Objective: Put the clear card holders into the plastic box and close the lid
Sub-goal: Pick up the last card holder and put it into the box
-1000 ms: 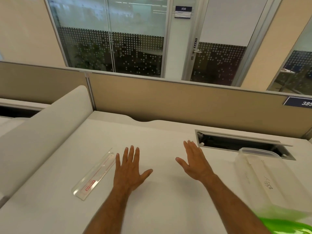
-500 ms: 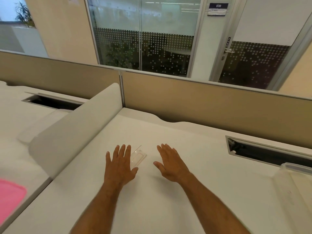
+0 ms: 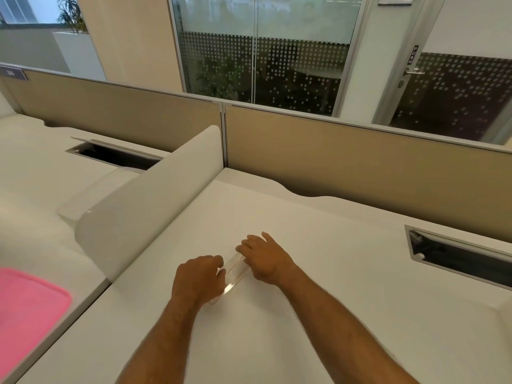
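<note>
Seen from the head camera, a clear card holder (image 3: 235, 272) lies on the white counter (image 3: 332, 300) between a person's two hands. The left hand (image 3: 198, 278) curls its grip over the holder's near end — the right hand (image 3: 264, 257) rests bent fingers on the far end. A pink mat (image 3: 25, 314) lies on the neighbouring desk, beyond a white divider (image 3: 144, 214).

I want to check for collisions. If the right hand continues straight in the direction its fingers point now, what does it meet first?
The right hand points up-left across the desk. Past the clear card holder it touches, the first obstacle looks like the white side divider, though depth is uncertain.
</note>
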A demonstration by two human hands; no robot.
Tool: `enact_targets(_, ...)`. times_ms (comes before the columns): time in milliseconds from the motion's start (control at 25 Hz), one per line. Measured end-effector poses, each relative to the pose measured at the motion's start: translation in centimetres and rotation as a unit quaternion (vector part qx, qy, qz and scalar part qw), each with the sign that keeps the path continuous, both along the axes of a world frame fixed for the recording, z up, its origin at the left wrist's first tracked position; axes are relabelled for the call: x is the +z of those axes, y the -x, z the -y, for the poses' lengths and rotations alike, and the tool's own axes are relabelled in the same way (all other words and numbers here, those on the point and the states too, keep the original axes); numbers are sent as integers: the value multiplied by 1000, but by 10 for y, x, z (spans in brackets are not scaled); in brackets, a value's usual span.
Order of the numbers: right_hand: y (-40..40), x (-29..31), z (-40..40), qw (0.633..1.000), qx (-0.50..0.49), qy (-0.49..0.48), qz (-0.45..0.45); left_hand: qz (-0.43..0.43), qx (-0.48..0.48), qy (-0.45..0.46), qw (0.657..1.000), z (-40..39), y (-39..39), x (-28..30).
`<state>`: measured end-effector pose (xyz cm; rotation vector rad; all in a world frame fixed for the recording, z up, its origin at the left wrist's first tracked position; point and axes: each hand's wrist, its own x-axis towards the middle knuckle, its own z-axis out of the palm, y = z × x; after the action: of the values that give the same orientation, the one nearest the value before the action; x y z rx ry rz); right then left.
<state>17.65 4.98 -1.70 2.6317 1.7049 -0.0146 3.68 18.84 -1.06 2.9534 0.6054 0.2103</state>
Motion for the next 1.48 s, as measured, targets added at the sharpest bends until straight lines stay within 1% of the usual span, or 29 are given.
enact_targets(80,-2,3,1,1000,-13,-6,22,5,-25,-18,1000,4,0,-3)
enact_targets(160,-3,7,6,999,-5,-4,41,10,-53,-30,998,8,1,-6)
enact_targets(280,-5,10,23,999,-6,-13,29,30,-66,-42,996,16,-1,-7)
enact_targets(360,-5,11,35,999,-16,-27,7,48,-64,-32,996,21,-5,-7)
enact_targets(400,-4,12,42,999,-25,-37,-10,55,-56,-12,997,25,-9,-5)
enact_targets(480,-3,14,57,996,-44,-63,-42,51,-34,56,997,30,-15,-1)
enact_targets(560,-4,17,77,990,-64,-89,-91,42,-20,141,989,36,-21,4)
enact_targets(640,-4,23,100,987,-57,-81,-124,30,-21,208,977,41,-26,10)
enact_targets(760,-5,34,127,990,-48,-82,-106,4,-56,301,952,49,-35,20)
enact_targets(880,-5,44,152,980,-89,-127,-126,26,-71,395,916,62,-41,29)
enact_targets(960,-5,49,170,970,-116,-158,-144,43,-72,433,897,67,-43,37)
enact_targets(1120,-4,64,199,935,-192,-235,-184,62,-82,486,868,71,-44,56)
enact_targets(1320,-2,84,220,885,-255,-305,-244,108,-105,564,812,86,-46,71)
enact_targets(1480,-3,101,232,852,-283,-351,-265,155,-101,623,760,100,-52,80)
